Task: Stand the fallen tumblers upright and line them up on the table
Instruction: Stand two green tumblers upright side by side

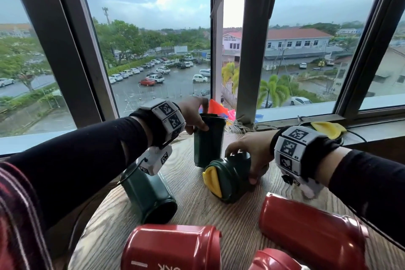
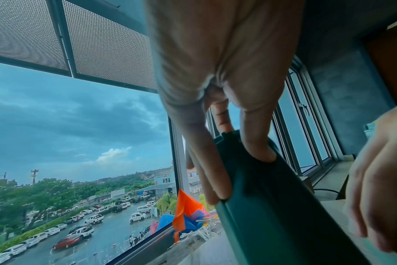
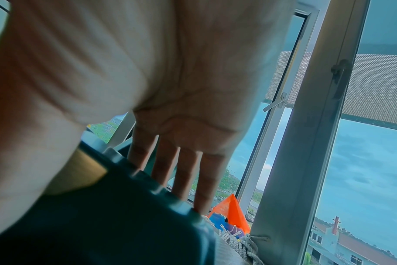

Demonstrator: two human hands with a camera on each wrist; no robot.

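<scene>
An upright dark green tumbler [image 1: 208, 140] stands near the back of the round wooden table [image 1: 197, 208]. My left hand [image 1: 197, 116] grips it round its top rim, and the left wrist view shows my fingers [image 2: 256, 143] curled on that same tumbler [image 2: 272, 206]. Just to the right, a second green tumbler [image 1: 232, 175] with a yellow lid flap lies on its side. My right hand [image 1: 247, 155] grips its body from above, fingers [image 3: 181, 170] over the tumbler [image 3: 113, 224]. A third green tumbler [image 1: 151, 195] lies under my left wrist.
Three red tumblers [image 1: 173, 247] [image 1: 311, 232] [image 1: 274, 261] lie on their sides at the table's front. A loose yellow lid [image 1: 328, 129] sits on the window sill, with rope and coloured flags [image 1: 219, 107] behind the upright tumbler. The window frame stands close behind the table.
</scene>
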